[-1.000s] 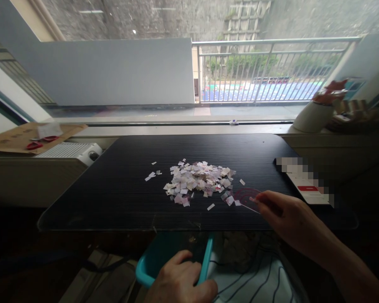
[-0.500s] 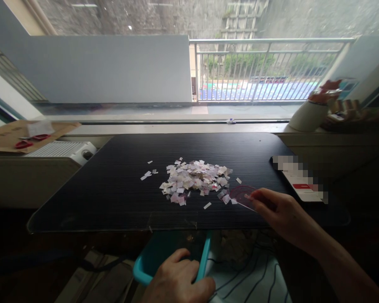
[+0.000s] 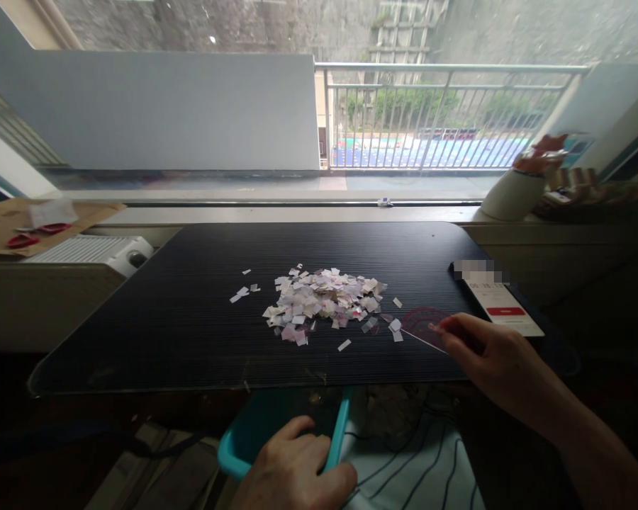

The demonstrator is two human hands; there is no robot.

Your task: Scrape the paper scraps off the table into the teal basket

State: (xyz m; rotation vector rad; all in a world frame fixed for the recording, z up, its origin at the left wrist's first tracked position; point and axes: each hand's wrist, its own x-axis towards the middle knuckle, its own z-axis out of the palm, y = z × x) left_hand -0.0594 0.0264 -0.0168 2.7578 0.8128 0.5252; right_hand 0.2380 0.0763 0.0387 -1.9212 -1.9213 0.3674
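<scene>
On the black table lies a loose pile of small cut paper pieces (image 3: 324, 297), mostly white with some pinkish ones. To its right, my right hand (image 3: 483, 350) pinches a clear protractor (image 3: 424, 324) with pink markings by its right end. The protractor is low over the tabletop, its left end close to a couple of paper pieces (image 3: 396, 329). Below the table's front edge, my left hand (image 3: 298, 460) is closed over the near rim of a turquoise bin (image 3: 234, 457). The palm side of that hand is hidden, and the bin's inside is dark.
A phone (image 3: 502, 297) lies on the table's (image 3: 138, 319) right side. Behind the table runs a windowsill with a white fox-topped pot (image 3: 513, 195). Red-handled scissors (image 3: 24, 241) rest on brown paper at left, near a white radiator (image 3: 88, 255).
My right hand has drawn the protractor slightly right, away from the pile. A couple of paper pieces by its tip have shifted too. My left hand stays on the bin.
</scene>
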